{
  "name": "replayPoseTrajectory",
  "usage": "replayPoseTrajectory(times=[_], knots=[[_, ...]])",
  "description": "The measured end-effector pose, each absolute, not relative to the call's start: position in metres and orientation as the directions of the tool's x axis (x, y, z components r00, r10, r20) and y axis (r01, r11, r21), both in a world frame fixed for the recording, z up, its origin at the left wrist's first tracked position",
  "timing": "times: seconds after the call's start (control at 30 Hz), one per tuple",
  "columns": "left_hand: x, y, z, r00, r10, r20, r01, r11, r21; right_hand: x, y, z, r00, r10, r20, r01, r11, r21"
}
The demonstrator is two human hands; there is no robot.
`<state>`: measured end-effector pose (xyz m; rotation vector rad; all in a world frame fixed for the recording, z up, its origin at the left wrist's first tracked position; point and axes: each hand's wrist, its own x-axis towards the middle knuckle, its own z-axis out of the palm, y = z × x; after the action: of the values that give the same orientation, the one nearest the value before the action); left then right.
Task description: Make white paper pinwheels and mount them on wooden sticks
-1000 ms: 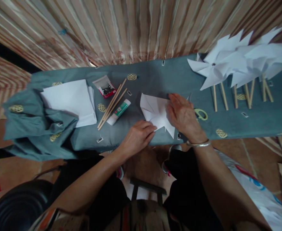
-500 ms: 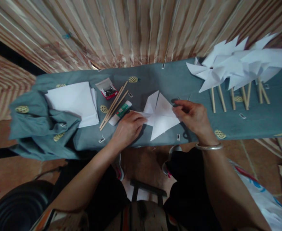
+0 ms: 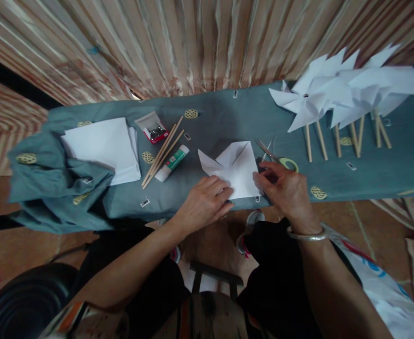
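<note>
A white paper pinwheel (image 3: 241, 172), partly cut and with some blades folded in, lies on the cloth-covered table in front of me. My left hand (image 3: 205, 202) grips its near left part, fingers curled over the paper. At the pinwheel's right edge, my right hand (image 3: 286, 188) pinches the sheet between thumb and fingers. Scissors (image 3: 287, 163) with a yellow-green handle lie just beyond my right hand, which partly hides them.
Left of the pinwheel are a glue stick (image 3: 173, 163), several wooden sticks (image 3: 161, 154) and a red box of metal pins (image 3: 155, 129). Farther left lies a stack of white paper (image 3: 101, 148). Several finished pinwheels (image 3: 348, 89) on sticks lie at the right. A corrugated curtain (image 3: 199, 47) hangs behind.
The pinwheel has turned and its blades sit differently. My left hand has moved right and nearer along its lower edge; my right hand has shifted slightly nearer. The scissors show more clearly.
</note>
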<state>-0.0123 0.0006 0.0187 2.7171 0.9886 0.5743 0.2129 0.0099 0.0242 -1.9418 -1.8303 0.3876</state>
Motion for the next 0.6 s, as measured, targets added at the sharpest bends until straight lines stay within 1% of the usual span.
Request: replayPoseTrajectory(times=[0.1,0.2,0.3,0.37,0.43,0.53,0.6], knots=[[-0.008,0.001,0.015,0.719,0.648,0.251,0.584,-0.76,0.285,0.211,0.002,0.023,0.074,0.993,0.095,0.873,-0.018,-0.487],[-0.007,0.002,0.014,0.719,0.64,0.272,0.581,-0.767,0.27,0.212,-0.002,0.024,0.042,0.994,0.104,0.889,0.011,-0.458],[-0.008,0.001,0.012,0.715,0.634,0.296,0.573,-0.773,0.271,0.216,-0.004,0.028,-0.002,0.985,0.17,0.884,0.081,-0.461],[-0.01,0.0,0.011,0.698,0.646,0.308,0.574,-0.763,0.299,0.219,-0.003,0.029,-0.044,0.978,0.204,0.84,0.147,-0.522],[-0.011,-0.001,0.008,0.664,0.676,0.32,0.585,-0.736,0.341,0.222,-0.003,0.029,-0.093,0.978,0.187,0.751,0.192,-0.632],[-0.013,-0.002,0.007,0.642,0.697,0.318,0.586,-0.715,0.382,0.221,-0.001,0.027,-0.165,0.979,0.12,0.574,0.194,-0.795],[-0.013,-0.002,0.007,0.655,0.691,0.306,0.576,-0.719,0.389,0.217,0.002,0.024,-0.201,0.974,0.101,0.465,0.185,-0.866]])
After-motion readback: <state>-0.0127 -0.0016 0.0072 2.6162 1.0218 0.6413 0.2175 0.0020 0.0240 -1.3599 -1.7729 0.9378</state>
